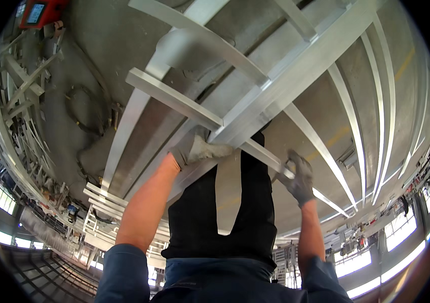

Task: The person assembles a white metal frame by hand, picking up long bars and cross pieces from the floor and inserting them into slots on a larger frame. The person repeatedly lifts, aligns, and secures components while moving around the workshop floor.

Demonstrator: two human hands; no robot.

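Head view, looking down over my own forearms at a welded frame of pale metal bars (275, 86). My left hand (195, 149), in a grey work glove, lies curled against the frame just where a short cross bar (174, 98) runs into the long main beam; the fingers wrap the underside of the joint, closed on the metal, so that the heavy end is steadied at its stiffest point rather than out on a thin member. My right hand (298, 177), also gloved, is clamped round a slim diagonal bar (321, 146) that slopes away from the beam toward the lower right. With the two grips set apart on either side of the beam, I can resist twisting as well as take the weight, which I judge to be the reason for the spread.

The frame itself fills the upper and middle picture, tilted, its beam rising from my hands toward the upper right, with further thin ribs (381, 116) curving off at the right. It sits close in front of my dark apron (250, 212), and I cannot tell whether any part of it rests on a support.

Below lies a grey concrete floor (99, 45). At far left more stacked metal frames (18, 91) stand well apart, and a red device with a screen (38, 12) sits at the top left edge.
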